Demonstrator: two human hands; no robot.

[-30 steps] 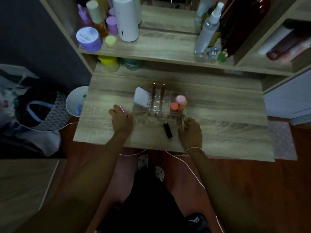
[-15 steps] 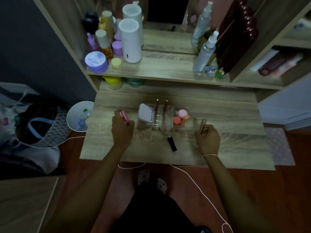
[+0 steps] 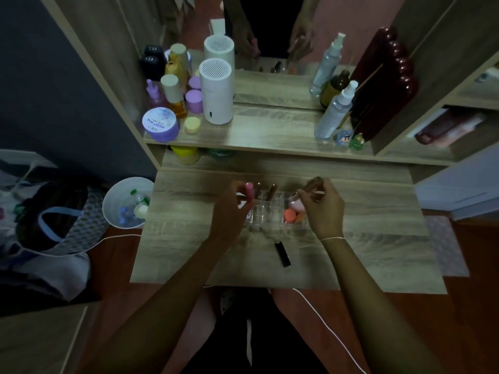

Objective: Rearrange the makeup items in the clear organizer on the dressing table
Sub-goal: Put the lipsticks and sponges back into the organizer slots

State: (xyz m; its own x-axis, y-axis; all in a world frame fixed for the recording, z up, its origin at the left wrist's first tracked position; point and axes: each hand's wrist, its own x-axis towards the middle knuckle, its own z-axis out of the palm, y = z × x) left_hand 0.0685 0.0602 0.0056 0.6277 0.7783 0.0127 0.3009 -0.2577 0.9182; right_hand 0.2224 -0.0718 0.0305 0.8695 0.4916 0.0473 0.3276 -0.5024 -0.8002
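Note:
The clear organizer [image 3: 266,213] sits mid-table on the dressing table [image 3: 378,238]. Two brown lip tubes [image 3: 270,191] stand in its back slots, and orange and pink sponges [image 3: 290,215] fill its right compartment. My left hand [image 3: 229,211] hovers over the organizer's left end, shut on a pink lipstick [image 3: 248,190] held upright. My right hand [image 3: 322,206] is above the right end, shut on a brown lip gloss tube [image 3: 310,187] tilted toward the sponges. A black lipstick [image 3: 282,254] lies on the table in front of the organizer.
The shelf behind holds a white humidifier [image 3: 216,95], a purple jar [image 3: 160,125], several bottles and two spray bottles [image 3: 336,109]. A white bin [image 3: 127,203] stands left of the table, beside bags. A white cable [image 3: 324,319] hangs off the front edge.
Both hands rose from the table sides and moved in over the organizer, the left bringing the pink lipstick, the right the brown tube. My left hand now covers the white compact.

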